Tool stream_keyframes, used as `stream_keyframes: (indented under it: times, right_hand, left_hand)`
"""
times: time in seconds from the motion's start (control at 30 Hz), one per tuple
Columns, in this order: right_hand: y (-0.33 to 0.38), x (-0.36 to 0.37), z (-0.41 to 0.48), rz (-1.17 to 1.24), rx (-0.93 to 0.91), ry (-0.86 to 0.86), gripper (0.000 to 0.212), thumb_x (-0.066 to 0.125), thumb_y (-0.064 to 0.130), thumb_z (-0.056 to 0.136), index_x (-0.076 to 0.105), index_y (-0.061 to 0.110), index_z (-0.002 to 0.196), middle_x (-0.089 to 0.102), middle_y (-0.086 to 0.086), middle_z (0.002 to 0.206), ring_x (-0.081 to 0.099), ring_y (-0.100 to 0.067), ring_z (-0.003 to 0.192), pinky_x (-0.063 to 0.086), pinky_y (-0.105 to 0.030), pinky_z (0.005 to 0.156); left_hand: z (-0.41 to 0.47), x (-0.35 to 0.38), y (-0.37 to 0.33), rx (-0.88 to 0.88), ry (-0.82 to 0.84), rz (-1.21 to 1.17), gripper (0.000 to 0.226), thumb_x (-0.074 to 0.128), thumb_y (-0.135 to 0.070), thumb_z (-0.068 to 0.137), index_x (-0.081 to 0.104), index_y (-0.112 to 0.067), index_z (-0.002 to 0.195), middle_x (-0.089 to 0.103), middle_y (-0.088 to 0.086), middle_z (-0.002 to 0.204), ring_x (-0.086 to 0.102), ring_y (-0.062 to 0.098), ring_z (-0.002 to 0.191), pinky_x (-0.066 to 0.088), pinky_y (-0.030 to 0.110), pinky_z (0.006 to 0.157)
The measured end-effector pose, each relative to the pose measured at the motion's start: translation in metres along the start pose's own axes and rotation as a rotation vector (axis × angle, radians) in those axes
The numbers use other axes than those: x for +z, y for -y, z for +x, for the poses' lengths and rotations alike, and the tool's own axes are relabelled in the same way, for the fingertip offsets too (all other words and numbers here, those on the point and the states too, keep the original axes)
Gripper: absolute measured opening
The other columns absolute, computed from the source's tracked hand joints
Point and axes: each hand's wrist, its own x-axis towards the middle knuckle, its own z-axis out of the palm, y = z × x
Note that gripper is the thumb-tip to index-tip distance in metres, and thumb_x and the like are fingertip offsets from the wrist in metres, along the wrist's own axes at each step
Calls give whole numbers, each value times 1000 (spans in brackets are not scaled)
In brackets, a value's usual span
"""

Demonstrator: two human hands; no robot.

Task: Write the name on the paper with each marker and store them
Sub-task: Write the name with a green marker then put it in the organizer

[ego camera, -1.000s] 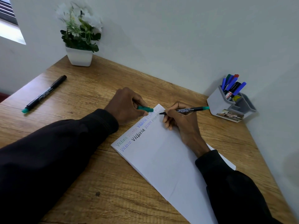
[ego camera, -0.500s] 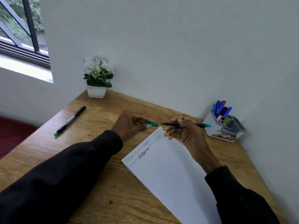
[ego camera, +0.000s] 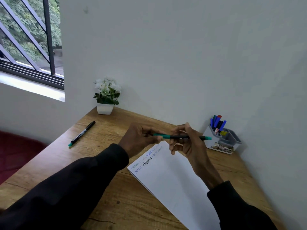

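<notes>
Hands first: my left hand (ego camera: 141, 138) pinches the teal cap (ego camera: 160, 135) between thumb and fingertips, and my right hand (ego camera: 189, 145) grips the black barrel of the marker (ego camera: 182, 137), fingers curled round its middle. Both are raised just above the far end of the paper (ego camera: 174, 183), with the marker lying roughly level between them. The cap meets the tip end of the barrel; I cannot tell whether it is fully seated.

I judge the marker to be light, stiff and slim, with a smooth plastic barrel that could roll or slip in a loose pinch. The middle of the barrel looks like the best place to hold it, leaving the teal tail end free. The cap is small and probably needs a straight push along the barrel's line to click home.

To store it, I would take the marker to the grey holder (ego camera: 232, 141) at the right of the desk (ego camera: 108, 188), where other markers (ego camera: 217, 123) stand upright. A second marker (ego camera: 82, 133) lies well apart on the left side of the desk.
</notes>
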Motion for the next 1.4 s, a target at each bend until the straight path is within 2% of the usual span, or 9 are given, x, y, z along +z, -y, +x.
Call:
stream_keyframes:
  times: [0.23,0.43,0.53,0.63,0.77,0.87,1.03,1.1,1.4]
  right_hand:
    - [-6,20,-14,-48,-115,-140,45,37,40,110,73,23,88,61,-4,68,50,-15,60,44,-30,50]
    - [-15,-5,-10,156,124,-183,71,48,67,99,66,1,118,52,-7,78,46,-15,61,40,-30,53]
    - [-17,-16,-8,231,45,-504,38,66,50,91,65,16,106,65,-2,90,61,-18,79,47,-30,64]
    - [-20,-30,-5,2,-129,-754,50,80,42,83,61,23,125,63,-2,114,62,-27,113,53,-36,89]
    - [-17,-59,-2,-761,-499,-591,41,81,20,84,69,19,123,60,26,120,59,-16,117,49,-34,99]
    - [-11,-68,4,-1051,-584,-339,35,84,9,84,74,10,118,72,4,110,66,-21,101,45,-11,90]
    - [-7,-82,12,-1104,-470,-243,49,78,6,91,63,15,136,75,-8,111,70,-18,96,60,-30,87]
    - [-3,-98,13,-1068,-450,-253,62,74,3,94,51,23,148,73,-3,111,68,-11,95,57,-21,87]
    - [30,-204,50,-856,-393,-718,59,73,-5,91,51,22,138,70,-10,102,76,-19,88,65,-30,71]
  left_hand:
    - [-1,19,-10,129,-34,44,18,73,0,81,77,-10,96,78,2,90,73,23,85,61,32,77]
    - [10,27,-23,111,-93,152,12,78,-7,80,79,-9,92,76,-2,78,69,2,74,54,15,68]
    - [24,30,-30,138,-110,293,12,84,-16,74,80,-15,85,73,-2,70,60,0,60,45,9,57]
    - [33,33,-25,112,-127,326,13,85,-19,72,80,-14,83,73,-1,68,57,-2,56,43,8,54]
    - [49,34,-20,81,-165,338,13,85,-19,73,80,-12,82,72,-1,66,57,-2,54,43,10,53]
    - [63,47,-21,76,-118,356,14,85,-20,73,80,-13,83,74,-1,71,63,4,62,49,14,58]
    - [85,78,-22,78,-85,310,20,84,-18,74,78,-10,91,75,1,76,70,10,68,56,19,66]
    - [92,86,-19,55,-88,267,24,83,-18,75,76,-9,96,75,5,75,71,12,68,57,21,69]
    - [97,75,-1,-14,-117,224,10,75,-16,84,76,-10,93,76,2,75,73,19,73,57,25,77]
